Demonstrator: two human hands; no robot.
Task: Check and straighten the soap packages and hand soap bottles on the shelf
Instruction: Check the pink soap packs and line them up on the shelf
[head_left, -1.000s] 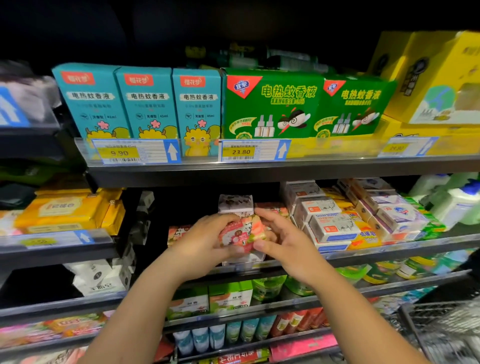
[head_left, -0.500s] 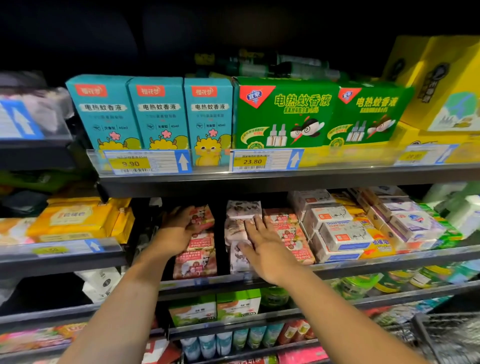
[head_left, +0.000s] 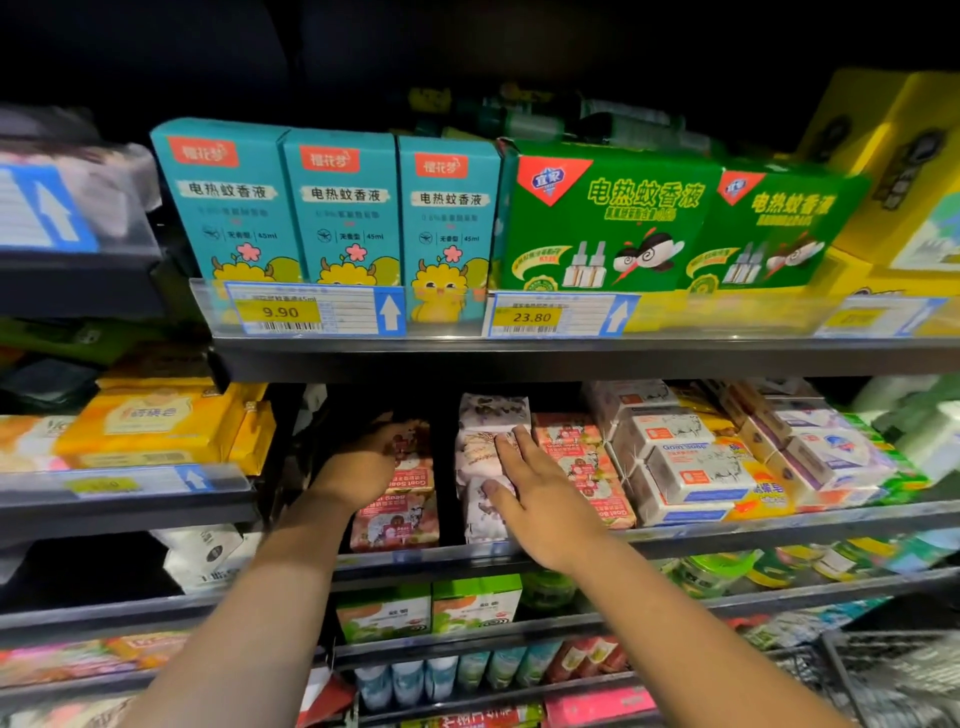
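1. Head view: the pale soap stack (head_left: 483, 452), glossy and made of pillow-shaped wrapped packets, sits mid-shelf under the flat right hand (head_left: 540, 499), whose fingers are straight.
2. Just left of it, the left hand (head_left: 363, 462) curls round the top of the pink soap stack (head_left: 397, 514).
3. Right of it stand white rectangular soap boxes (head_left: 691, 467).
4. Below its front runs the dark metal shelf (head_left: 779, 525) edge; above it are matte teal cartons (head_left: 343, 208) — a dim store aisle.

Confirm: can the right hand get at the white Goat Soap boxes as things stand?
Probably yes. The right hand lies flat, holding nothing, on the white-and-purple wrapped soap packs; the white rectangular Goat Soap boxes sit on the same shelf, just past the pink soap packs, with nothing in front.
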